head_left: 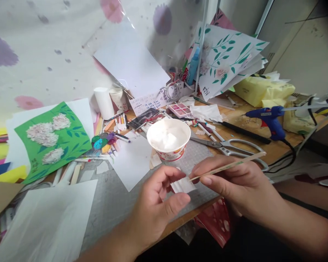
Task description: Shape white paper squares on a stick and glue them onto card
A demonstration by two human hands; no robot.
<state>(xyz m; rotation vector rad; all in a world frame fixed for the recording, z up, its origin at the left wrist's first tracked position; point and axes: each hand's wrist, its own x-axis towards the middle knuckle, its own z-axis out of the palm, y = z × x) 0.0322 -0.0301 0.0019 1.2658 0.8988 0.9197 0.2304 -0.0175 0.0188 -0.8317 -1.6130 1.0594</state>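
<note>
In the head view, my left hand (160, 202) is curled around a small piece of ribbed white paper (183, 185), its thumb lying just below the piece. My right hand (232, 182) pinches a thin wooden stick (229, 166) with green marks, whose far end points up to the right. The stick's near tip meets the paper's upper right edge; whether it presses on it I cannot tell. Just beyond both hands stands a white paper bowl (172, 154) with a printed side and white stuff (169, 140) inside.
Silver scissors (229, 146) lie right of the bowl, and beyond them is a blue glue gun (270, 118). A green flower picture (53, 140) and white sheets (49, 218) occupy the left. Pens, paint pots (101, 142) and paper cups (104, 103) crowd the back of the table.
</note>
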